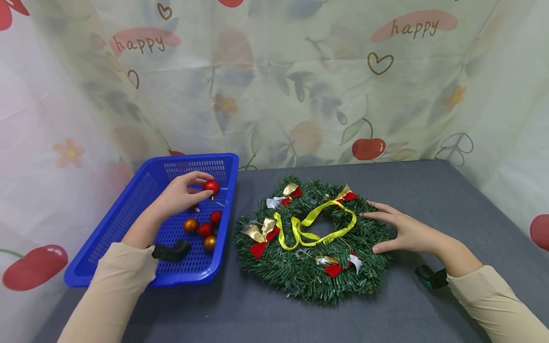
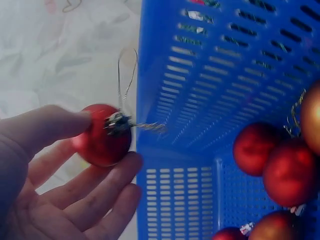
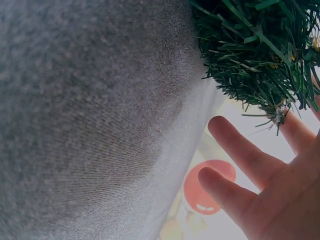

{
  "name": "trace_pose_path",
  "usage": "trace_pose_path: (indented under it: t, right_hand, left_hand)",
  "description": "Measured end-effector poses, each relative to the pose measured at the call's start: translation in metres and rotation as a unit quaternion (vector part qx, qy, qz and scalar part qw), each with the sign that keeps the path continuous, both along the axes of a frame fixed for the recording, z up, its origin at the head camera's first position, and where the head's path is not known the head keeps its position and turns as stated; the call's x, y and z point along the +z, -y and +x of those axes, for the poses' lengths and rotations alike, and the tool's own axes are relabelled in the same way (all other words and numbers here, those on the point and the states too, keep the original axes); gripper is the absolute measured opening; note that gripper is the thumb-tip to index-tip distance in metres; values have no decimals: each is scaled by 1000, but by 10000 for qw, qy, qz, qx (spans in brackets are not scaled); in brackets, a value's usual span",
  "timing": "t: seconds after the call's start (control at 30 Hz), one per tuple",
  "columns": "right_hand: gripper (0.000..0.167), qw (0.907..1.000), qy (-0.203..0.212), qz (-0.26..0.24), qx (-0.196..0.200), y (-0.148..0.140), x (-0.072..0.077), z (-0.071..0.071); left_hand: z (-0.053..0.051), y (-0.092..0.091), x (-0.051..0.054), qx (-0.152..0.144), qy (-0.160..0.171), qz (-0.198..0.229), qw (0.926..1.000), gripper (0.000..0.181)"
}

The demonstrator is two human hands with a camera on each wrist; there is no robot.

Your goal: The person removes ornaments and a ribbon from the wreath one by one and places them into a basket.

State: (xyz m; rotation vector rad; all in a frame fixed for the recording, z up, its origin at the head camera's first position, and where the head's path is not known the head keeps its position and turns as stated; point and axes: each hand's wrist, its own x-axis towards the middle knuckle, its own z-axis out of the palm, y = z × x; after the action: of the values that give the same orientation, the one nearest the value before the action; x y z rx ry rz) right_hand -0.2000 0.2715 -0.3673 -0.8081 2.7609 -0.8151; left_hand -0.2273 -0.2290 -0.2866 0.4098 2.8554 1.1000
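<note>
Between thumb and fingers, my left hand (image 1: 182, 193) pinches a shiny red bauble (image 1: 212, 187) over the blue plastic basket (image 1: 230, 209). A thin loop of cord stands out from the cap of that bauble in the left wrist view. Lower in the basket lie several red baubles (image 2: 291, 172) and orange-gold baubles (image 1: 190, 225). On the table a green wreath (image 1: 274, 267) carries red and gold bows (image 1: 261, 236) and a loose yellow ribbon (image 1: 296, 228). My right hand (image 1: 409, 232) rests at the wreath's right edge, its fingers spread and fairly straight.
A dark grey cloth covers the table (image 1: 257, 314). Behind and at the sides hangs a pale printed curtain (image 1: 274, 85) with cherries and the word "happy". Each wrist wears a black strap device (image 1: 172, 251). The basket stands left of the wreath.
</note>
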Motion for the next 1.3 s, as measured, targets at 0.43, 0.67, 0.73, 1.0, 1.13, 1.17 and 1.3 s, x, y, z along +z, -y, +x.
trace_pose_path:
  t: [0.43,0.67,0.73,1.0,1.13,1.17,1.3]
  right_hand:
    - [74,10000,-6,-18,13,0,2,1]
    - [74,10000,-2,18,-3,0,0,0]
    - [74,10000,-13,35,0,0,0,0]
    - [73,10000,-63,60,16,0,0,0]
    - [73,10000,-61,67,12,0,0,0]
    - [73,10000,-62,72,9,0,0,0]
    - [73,10000,-55,73,-2,0,0,0]
  left_hand:
    - [0,12,-5,-248,312,-435,9983,35]
    - [0,17,-7,-388,450,-781,9952,37]
    - [0,17,-7,-418,501,-818,9945,36]
    - [0,19,-9,-614,686,-890,9918,33]
    - [0,20,-9,-847,723,-1031,9884,36]
    - [0,20,-8,-874,746,-1057,9877,37]
    - [1,19,-7,-776,647,-1129,9885,37]
